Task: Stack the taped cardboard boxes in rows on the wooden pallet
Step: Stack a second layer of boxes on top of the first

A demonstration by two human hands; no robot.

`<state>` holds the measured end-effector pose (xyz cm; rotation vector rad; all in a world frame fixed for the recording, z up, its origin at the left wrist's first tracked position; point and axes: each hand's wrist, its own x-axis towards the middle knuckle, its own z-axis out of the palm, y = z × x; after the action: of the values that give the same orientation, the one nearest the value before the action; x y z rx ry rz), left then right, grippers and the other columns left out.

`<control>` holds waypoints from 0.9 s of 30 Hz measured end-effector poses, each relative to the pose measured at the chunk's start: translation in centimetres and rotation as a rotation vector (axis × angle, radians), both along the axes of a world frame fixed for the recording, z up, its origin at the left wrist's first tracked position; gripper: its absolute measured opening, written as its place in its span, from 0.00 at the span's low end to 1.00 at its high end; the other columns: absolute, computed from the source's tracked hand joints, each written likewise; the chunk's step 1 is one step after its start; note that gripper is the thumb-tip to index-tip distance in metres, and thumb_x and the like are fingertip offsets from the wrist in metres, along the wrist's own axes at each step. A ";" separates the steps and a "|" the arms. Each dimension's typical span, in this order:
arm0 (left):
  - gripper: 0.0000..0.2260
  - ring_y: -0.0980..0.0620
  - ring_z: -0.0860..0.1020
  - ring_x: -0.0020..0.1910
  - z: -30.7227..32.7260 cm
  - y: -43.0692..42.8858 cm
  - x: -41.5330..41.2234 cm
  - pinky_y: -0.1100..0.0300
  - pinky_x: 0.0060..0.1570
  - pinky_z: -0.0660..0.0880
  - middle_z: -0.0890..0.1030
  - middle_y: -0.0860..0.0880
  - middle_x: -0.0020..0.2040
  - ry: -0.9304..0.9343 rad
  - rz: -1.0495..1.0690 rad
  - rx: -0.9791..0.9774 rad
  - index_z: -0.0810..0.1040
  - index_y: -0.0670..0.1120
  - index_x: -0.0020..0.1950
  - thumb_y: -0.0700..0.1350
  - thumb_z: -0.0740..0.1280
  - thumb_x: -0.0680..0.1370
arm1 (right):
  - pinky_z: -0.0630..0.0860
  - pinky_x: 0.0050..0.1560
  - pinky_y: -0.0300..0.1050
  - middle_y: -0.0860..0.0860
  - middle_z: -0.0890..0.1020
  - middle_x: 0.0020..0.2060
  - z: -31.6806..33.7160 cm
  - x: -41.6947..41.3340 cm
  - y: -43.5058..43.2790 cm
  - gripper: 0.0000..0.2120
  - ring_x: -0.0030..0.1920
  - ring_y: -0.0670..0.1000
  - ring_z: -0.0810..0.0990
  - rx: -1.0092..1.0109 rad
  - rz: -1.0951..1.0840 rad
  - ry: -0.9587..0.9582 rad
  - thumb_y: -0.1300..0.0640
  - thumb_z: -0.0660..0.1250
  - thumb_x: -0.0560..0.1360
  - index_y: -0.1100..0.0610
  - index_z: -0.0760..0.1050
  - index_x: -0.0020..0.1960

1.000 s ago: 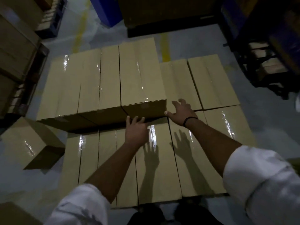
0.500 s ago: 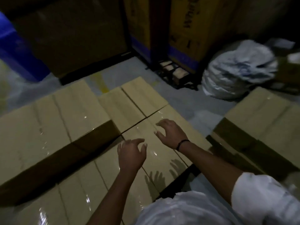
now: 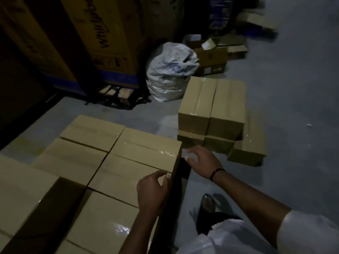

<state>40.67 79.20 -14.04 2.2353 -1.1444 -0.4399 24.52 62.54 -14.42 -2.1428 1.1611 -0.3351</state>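
A flat layer of taped cardboard boxes (image 3: 102, 158) fills the left and centre of the head view, with a higher second-layer box (image 3: 23, 191) at the far left. The pallet under them is hidden. My left hand (image 3: 152, 189) hovers over the right edge of the layer, fingers loosely curled, holding nothing. My right hand (image 3: 203, 160) is just past that edge, fingers relaxed and empty. A separate pile of taped boxes (image 3: 214, 107) stands on the floor to the right.
Tall printed cartons (image 3: 102, 39) stand on a pallet at the back. A white sack (image 3: 168, 72) and loose open cartons (image 3: 212, 57) lie behind the floor pile. Grey concrete floor (image 3: 293, 125) spreads to the right. My sandalled foot (image 3: 208, 204) is beside the stack.
My view has swung right, from the stacked layer toward the floor pile. Both hands have left the upper box they touched and moved to the layer's right edge.
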 end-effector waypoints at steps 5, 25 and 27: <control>0.08 0.60 0.82 0.44 1.1 -4.0 -3.0 0.66 0.41 0.73 0.84 0.61 0.49 0.091 -0.111 0.051 0.85 0.57 0.56 0.55 0.69 0.80 | 0.74 0.61 0.44 0.49 0.80 0.62 -0.8 -5.5 -2.2 0.17 0.62 0.49 0.77 0.038 -0.138 -0.026 0.46 0.67 0.80 0.53 0.79 0.65; 0.12 0.61 0.79 0.48 0.0 -33.6 -19.1 0.66 0.44 0.74 0.86 0.53 0.55 0.155 -0.296 0.092 0.85 0.49 0.59 0.53 0.69 0.81 | 0.76 0.63 0.50 0.50 0.79 0.63 -2.7 -24.0 -26.5 0.17 0.62 0.52 0.76 0.119 -0.341 -0.037 0.46 0.67 0.79 0.50 0.79 0.65; 0.12 0.60 0.80 0.49 -0.4 -35.3 -19.5 0.62 0.48 0.76 0.86 0.54 0.54 0.171 -0.291 0.116 0.85 0.50 0.59 0.54 0.69 0.81 | 0.76 0.63 0.51 0.51 0.78 0.64 -3.1 -24.4 -28.4 0.18 0.63 0.52 0.77 0.134 -0.360 -0.040 0.45 0.67 0.78 0.50 0.78 0.65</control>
<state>21.20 43.92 -14.41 2.0841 -1.3867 -0.8183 0.09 34.19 -17.53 -1.8005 1.5023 -0.4424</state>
